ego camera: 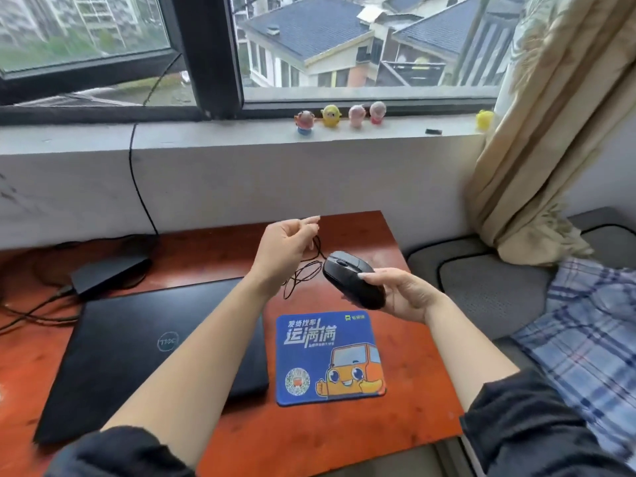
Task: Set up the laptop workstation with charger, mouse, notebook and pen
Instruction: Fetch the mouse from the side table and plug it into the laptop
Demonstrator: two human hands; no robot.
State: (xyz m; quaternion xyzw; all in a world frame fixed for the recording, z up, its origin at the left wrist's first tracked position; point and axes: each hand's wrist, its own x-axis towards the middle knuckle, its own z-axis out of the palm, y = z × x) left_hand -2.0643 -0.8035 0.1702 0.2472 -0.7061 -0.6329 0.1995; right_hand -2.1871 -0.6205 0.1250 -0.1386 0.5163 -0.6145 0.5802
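Note:
My right hand (404,292) holds a black wired mouse (351,278) in the air above the far edge of a blue mouse pad (330,359) with an orange cartoon car. Raised over the desk, my left hand (285,249) pinches the mouse's thin black cable (303,273), which hangs in loose loops between both hands. A closed black laptop (137,349) lies on the reddish wooden desk (420,373), left of the pad. The black charger brick (110,273) sits behind the laptop at the left, with its leads trailing off the left side.
A white wall and windowsill (241,139) stand behind the desk, with several small toy figures (339,117) on the sill. A black cable (137,187) runs down the wall. Right of the desk are a grey cushion (499,287), a checked cloth (592,342) and a beige curtain (550,132).

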